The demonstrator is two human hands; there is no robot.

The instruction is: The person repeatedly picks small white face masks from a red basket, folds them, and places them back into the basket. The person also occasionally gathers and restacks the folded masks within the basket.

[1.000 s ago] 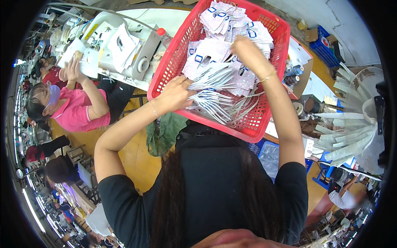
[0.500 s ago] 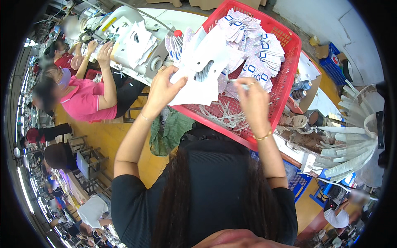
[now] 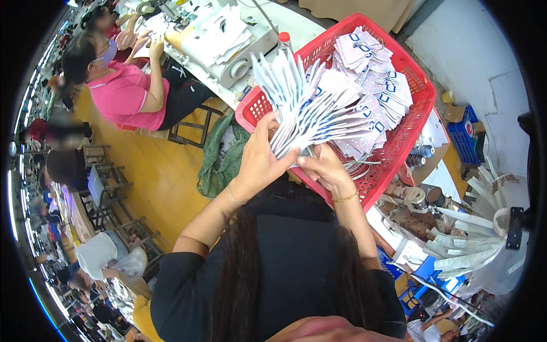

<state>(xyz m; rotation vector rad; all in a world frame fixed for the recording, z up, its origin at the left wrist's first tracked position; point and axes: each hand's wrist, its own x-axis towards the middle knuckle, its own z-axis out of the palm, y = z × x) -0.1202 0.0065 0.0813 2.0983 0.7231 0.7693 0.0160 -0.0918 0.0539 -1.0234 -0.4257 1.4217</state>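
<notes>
A thick bundle of flat white fabric pieces (image 3: 319,117) with blue markings is fanned out over the near side of the red basket (image 3: 396,162). My left hand (image 3: 263,148) is closed round its lower left end, thumb across the front. Beside it, my right hand (image 3: 326,169) pinches the lower right end, fingers bent and partly hidden. Behind the fan, more pieces of the same sort, pale and dotted with blue outlines, lie in the basket in stacks (image 3: 360,50). Thin pale strips (image 3: 360,169) lie in the basket near my right hand.
A sewing machine (image 3: 236,65) bearing white cut pieces stands left of the basket, near a red-capped bottle (image 3: 284,40). A person in pink (image 3: 122,97) sits working there. A green sack (image 3: 219,165) is on the floor. At right are thread spools (image 3: 419,153) and hanging strips (image 3: 467,245).
The large white cut piece in my left hand is gone from view; a fanned bundle is there instead. My right hand has come down and left to meet my left. The view has shifted.
</notes>
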